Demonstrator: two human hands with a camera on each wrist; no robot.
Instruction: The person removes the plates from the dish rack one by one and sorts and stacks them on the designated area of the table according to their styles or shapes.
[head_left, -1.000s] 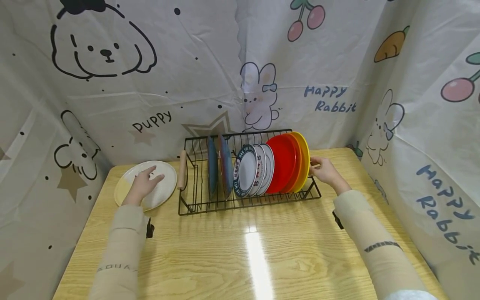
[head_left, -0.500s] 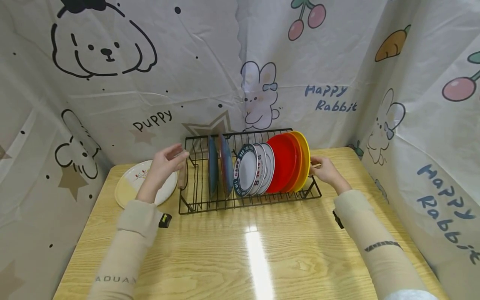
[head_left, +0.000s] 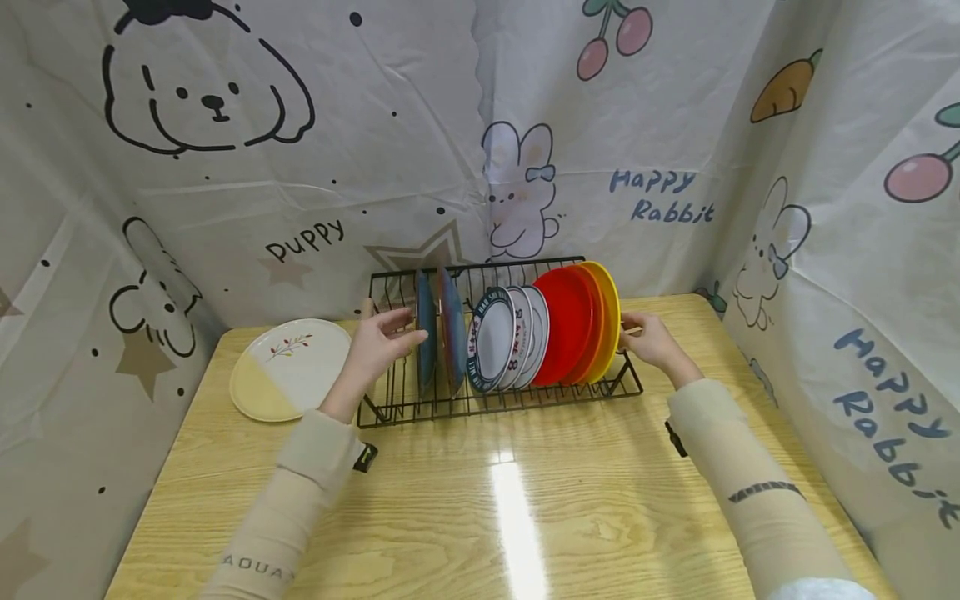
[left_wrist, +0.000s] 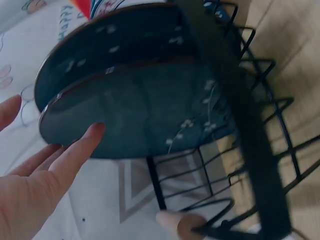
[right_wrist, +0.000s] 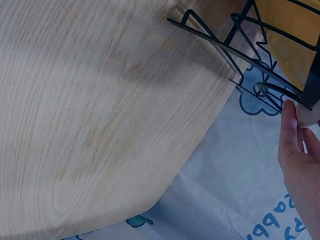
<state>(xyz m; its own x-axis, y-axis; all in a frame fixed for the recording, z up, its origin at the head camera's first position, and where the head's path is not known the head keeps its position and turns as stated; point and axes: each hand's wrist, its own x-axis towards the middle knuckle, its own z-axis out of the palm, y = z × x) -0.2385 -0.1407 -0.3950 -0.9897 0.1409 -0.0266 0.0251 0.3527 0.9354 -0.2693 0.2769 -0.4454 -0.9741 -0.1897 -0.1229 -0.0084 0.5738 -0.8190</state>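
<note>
blue plates (left_wrist: 145, 110) stand on edge in the wire rack (head_left: 525, 407), which presumably keeps them upright; our left hand (head_left: 375, 343), fingers extended, is beside them, contact unclear; our right hand (head_left: 651, 342) grips the wooden handle (right_wrist: 307, 116), likely for steadiness.

Mid-frame, a black rack (head_left: 502, 409) bore upright plates: two blue plates (head_left: 427, 358), white plates (head_left: 495, 342), a red plate (head_left: 561, 325) and a yellow plate (head_left: 611, 325). The left hand (head_left: 375, 347), fingers extended, was just beside the leftmost blue one; the right hand (head_left: 651, 342) held the rack's right end. At centre left, a white-and-yellow plate (head_left: 300, 367) lay flat on the table (head_left: 450, 517).
</note>
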